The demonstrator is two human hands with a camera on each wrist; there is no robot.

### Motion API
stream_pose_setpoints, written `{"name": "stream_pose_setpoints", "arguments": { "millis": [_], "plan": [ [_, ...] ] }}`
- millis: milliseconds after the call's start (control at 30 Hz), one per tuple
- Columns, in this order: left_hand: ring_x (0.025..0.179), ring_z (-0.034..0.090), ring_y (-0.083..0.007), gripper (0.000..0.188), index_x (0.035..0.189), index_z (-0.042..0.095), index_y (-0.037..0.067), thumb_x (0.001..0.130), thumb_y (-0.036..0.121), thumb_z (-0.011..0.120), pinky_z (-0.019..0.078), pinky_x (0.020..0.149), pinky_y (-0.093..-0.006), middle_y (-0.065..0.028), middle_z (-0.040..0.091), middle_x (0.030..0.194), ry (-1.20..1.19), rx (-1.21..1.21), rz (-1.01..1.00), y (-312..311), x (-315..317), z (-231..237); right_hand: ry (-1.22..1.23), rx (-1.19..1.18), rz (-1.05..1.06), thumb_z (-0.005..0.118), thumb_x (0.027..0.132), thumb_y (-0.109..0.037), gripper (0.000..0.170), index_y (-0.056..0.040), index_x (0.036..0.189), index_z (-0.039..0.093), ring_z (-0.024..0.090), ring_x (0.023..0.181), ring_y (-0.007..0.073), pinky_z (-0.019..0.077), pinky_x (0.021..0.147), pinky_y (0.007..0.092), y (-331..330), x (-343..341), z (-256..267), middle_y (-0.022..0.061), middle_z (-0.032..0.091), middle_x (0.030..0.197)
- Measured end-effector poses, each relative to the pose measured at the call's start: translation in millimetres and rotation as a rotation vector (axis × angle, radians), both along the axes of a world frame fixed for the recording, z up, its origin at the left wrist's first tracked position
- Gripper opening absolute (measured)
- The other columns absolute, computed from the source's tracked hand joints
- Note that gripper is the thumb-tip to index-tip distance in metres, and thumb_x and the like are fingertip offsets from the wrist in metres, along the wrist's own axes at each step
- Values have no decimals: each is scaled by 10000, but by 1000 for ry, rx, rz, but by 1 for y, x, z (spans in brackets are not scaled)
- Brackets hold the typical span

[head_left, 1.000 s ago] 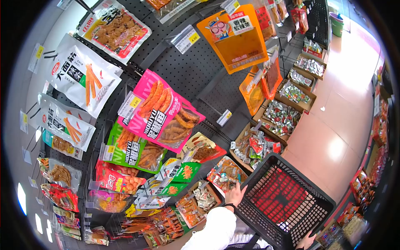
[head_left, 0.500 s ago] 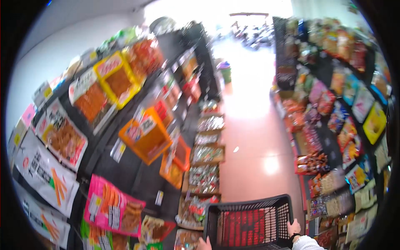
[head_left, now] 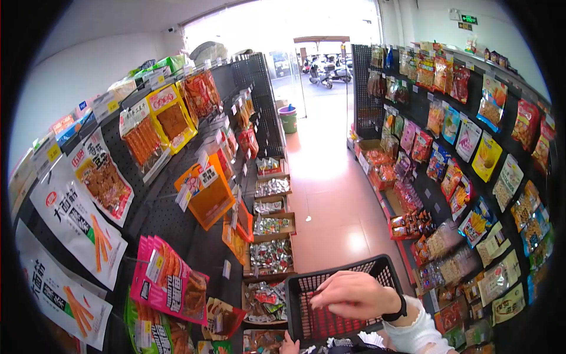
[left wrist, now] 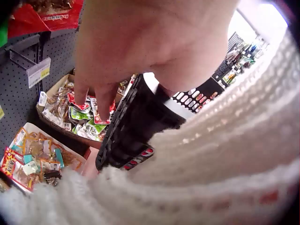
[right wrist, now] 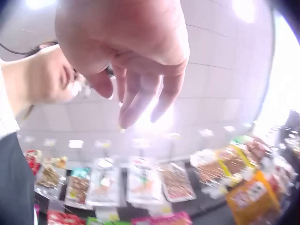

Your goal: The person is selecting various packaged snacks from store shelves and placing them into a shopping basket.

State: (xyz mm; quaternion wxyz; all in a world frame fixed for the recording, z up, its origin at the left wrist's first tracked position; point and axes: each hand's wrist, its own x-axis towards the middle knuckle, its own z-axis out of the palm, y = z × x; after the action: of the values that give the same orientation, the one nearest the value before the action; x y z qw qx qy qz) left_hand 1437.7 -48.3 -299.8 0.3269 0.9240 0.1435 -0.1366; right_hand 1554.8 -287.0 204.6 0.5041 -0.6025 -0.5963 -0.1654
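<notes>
A black plastic shopping basket point(head_left: 312, 279) with a red slotted bottom is low in the middle of the head view. At its near left side, my left hand point(head_left: 289, 344) grips the rim; in the left wrist view, the fingers of this hand point(left wrist: 154, 42) reach down over the dark basket wall point(left wrist: 124, 119). My right hand point(head_left: 356, 296) is raised above the basket, off its rim, fingers loosely bent. Nothing shows between the fingers of the right hand point(right wrist: 126, 47) in the right wrist view.
Snack bags, such as a pink bag point(head_left: 171, 283) and an orange pack point(head_left: 206, 189), hang on the left rack. Boxes of small packets point(head_left: 268, 256) line its foot. Another snack rack point(head_left: 448, 141) stands right of the tiled aisle point(head_left: 330, 200). A green bucket point(head_left: 288, 121) stands far ahead.
The head view has swung from the left rack to face down the aisle. My right hand has let go of the basket's right rim and risen over it; the left stays at the rim.
</notes>
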Motion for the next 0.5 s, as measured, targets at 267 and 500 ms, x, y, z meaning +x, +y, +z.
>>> {"name": "stream_pose_setpoints", "arguments": {
  "millis": [267,500],
  "plan": [
    [978,553,-449,830,1370,88,-45,871,533,414,451,815,-466,-334,561,1034,258,-125,-175,14,-10,43,-330,546,-1,535,734,8,361,-152,1035,654,496,496,114,459,533,240,76,-93,66,69,617,734],
    [922,582,-437,742,1357,130,7,874,473,445,467,770,-478,-308,584,1001,187,-110,-201,26,-47,39,-292,346,395,600,791,-158,341,-199,1128,638,459,464,100,432,538,210,103,-97,66,62,607,780]
  ]
}}
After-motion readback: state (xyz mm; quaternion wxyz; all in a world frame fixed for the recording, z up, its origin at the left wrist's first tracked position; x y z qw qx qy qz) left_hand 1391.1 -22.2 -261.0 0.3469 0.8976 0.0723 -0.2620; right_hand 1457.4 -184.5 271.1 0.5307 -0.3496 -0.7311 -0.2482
